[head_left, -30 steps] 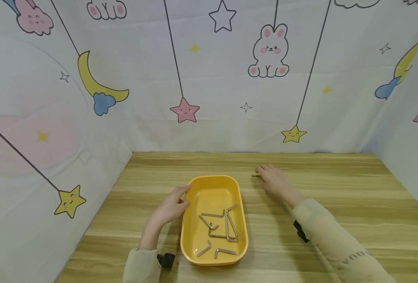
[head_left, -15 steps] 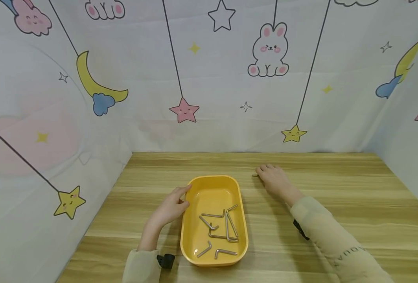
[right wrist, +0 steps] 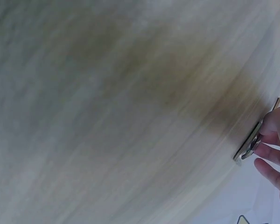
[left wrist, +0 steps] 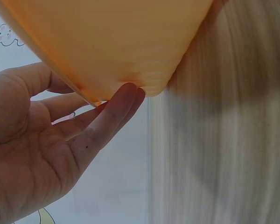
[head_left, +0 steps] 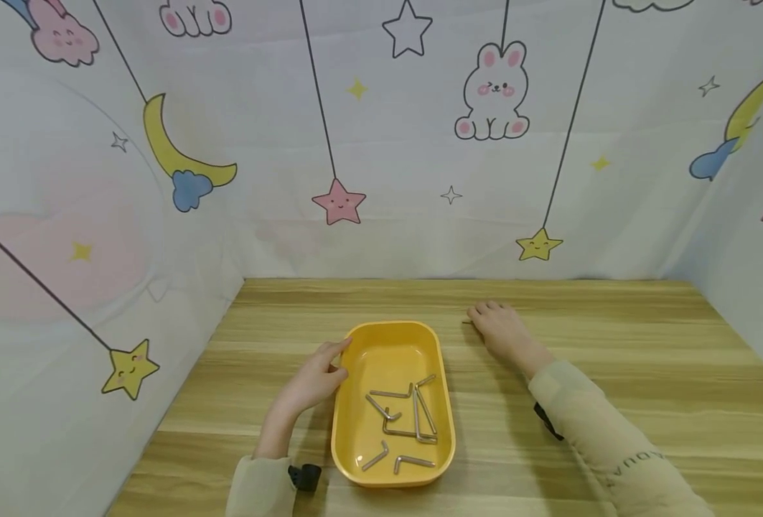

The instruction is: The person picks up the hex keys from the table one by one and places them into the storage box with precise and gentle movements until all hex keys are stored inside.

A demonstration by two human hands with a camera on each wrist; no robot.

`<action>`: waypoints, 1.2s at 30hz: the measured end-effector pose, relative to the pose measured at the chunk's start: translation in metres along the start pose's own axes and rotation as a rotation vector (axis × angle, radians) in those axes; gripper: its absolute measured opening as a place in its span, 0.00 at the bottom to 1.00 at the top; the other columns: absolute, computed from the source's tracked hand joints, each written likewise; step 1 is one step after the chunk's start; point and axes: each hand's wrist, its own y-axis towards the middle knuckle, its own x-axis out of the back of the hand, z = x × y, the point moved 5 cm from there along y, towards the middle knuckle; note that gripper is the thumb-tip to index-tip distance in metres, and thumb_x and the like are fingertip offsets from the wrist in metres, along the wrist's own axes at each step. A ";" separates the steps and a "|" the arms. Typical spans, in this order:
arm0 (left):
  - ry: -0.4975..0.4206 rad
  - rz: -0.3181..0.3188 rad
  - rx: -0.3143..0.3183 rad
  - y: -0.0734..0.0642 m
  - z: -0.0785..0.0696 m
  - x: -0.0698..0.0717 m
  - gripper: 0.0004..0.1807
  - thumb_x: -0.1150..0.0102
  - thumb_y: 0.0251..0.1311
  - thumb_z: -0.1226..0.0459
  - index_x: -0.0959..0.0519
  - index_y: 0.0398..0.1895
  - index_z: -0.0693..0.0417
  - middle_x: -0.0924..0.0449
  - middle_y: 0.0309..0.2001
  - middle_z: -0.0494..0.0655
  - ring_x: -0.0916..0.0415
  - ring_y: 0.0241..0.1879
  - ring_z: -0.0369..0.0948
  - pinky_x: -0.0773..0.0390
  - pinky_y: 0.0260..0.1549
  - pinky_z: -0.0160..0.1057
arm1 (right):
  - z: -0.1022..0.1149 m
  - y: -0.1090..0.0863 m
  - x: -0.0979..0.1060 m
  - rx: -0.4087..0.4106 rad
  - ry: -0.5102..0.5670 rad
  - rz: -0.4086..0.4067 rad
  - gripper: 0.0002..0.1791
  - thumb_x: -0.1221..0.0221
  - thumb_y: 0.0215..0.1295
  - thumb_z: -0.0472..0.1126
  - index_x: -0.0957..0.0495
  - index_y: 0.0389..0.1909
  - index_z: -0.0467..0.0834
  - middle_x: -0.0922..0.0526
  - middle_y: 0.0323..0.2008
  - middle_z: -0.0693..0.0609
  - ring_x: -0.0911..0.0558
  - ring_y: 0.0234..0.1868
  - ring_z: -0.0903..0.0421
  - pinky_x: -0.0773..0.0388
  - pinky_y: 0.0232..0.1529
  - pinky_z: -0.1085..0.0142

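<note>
A yellow plastic tray [head_left: 387, 334] stands on the table with several bent metal hex keys [head_left: 413, 460] lying in its nearer half. My left hand [head_left: 310, 378] holds the tray's left rim. In the left wrist view, fingertips [left wrist: 126, 95] of that hand touch the outer wall, and part of the hand is hidden behind the rim. Beyond the tray's far right corner, my right hand [head_left: 500, 329] is low over the table. It pinches a hex key [right wrist: 247, 141] between thumb and fingers, and one thin end sticks out to the left in the head view.
The wood-grain table [head_left: 626, 359] reaches back to a white cloth wall [head_left: 407, 143] printed with stars, a moon and a rabbit. Similar cloth encloses the left and right sides.
Both hands and the tray stay nearly where they were. My right hand's fingers have closed in slightly over the hex key, and its forearm has shifted a little.
</note>
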 end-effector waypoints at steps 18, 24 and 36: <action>-0.008 0.006 -0.005 -0.001 0.001 0.000 0.31 0.51 0.62 0.71 0.37 0.71 0.57 0.33 0.65 0.59 0.22 0.47 0.49 0.21 0.38 0.40 | -0.003 -0.003 0.001 0.002 -0.007 -0.025 0.12 0.48 0.67 0.32 0.26 0.50 0.40 0.19 0.50 0.44 0.21 0.52 0.44 0.24 0.52 0.49; 0.001 0.001 -0.005 0.000 0.001 0.001 0.31 0.51 0.62 0.70 0.37 0.71 0.57 0.33 0.65 0.60 0.22 0.47 0.49 0.20 0.38 0.41 | -0.002 -0.005 0.005 0.003 0.003 -0.046 0.10 0.49 0.68 0.34 0.26 0.48 0.41 0.19 0.49 0.44 0.21 0.51 0.44 0.24 0.51 0.49; -0.002 0.000 -0.012 -0.002 0.001 0.001 0.31 0.51 0.62 0.70 0.37 0.71 0.58 0.33 0.65 0.60 0.22 0.47 0.49 0.20 0.39 0.41 | 0.003 -0.015 0.013 0.022 0.025 -0.161 0.07 0.49 0.70 0.36 0.27 0.45 0.40 0.19 0.45 0.44 0.21 0.49 0.44 0.24 0.49 0.49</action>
